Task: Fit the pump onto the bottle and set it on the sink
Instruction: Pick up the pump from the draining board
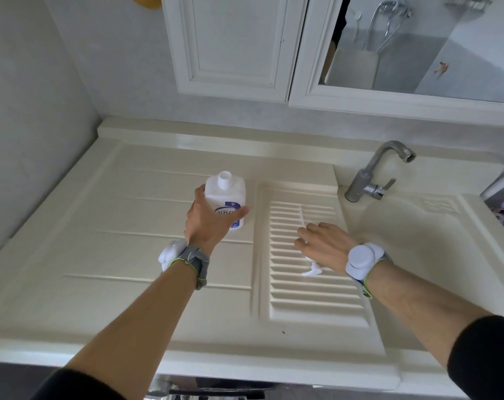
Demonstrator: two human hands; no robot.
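Note:
A white bottle (pixel 226 194) with a blue label and an uncapped neck stands upright on the cream sink top (pixel 129 226). My left hand (pixel 209 220) is wrapped around its lower body. The white pump (pixel 310 269) lies on the ribbed washboard section (pixel 317 298), its thin tube (pixel 301 215) pointing away from me. My right hand (pixel 322 241) rests over the middle of the pump with fingers curled down on it; whether it grips the pump is unclear, since the hand hides that part.
A metal faucet (pixel 372 177) stands at the back right, above the basin (pixel 418 241). White cabinet doors (pixel 233 44) and a mirror (pixel 418 41) hang above the counter. A wall closes off the left side. Both wrists wear strapped white devices.

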